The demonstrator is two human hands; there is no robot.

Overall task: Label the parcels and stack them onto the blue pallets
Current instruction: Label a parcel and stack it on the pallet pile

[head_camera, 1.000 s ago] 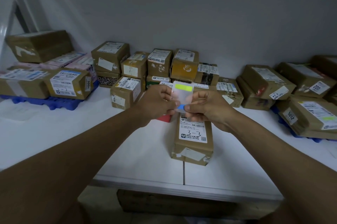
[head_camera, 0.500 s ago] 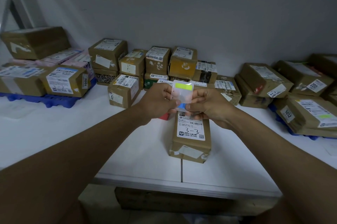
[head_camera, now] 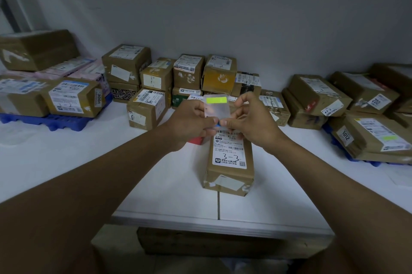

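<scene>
Both hands meet above the white table point(head_camera: 66, 162), holding up a small label sheet point(head_camera: 216, 108) with a bright yellow-green strip across its top. The left hand point(head_camera: 189, 121) grips the sheet's left edge with curled fingers; the right hand point(head_camera: 252, 122) pinches its lower right corner between thumb and fingers. A bit of blue shows between the two thumbs, too small to make out. Just below the hands a long brown parcel point(head_camera: 229, 162) lies flat on the table, its white shipping label marked "3-3". Behind it, more parcels point(head_camera: 189, 73) stand stacked against the wall. On the left, boxes rest on a blue pallet point(head_camera: 55, 121); on the right, others sit on a second blue pallet point(head_camera: 330, 133), mostly hidden
</scene>
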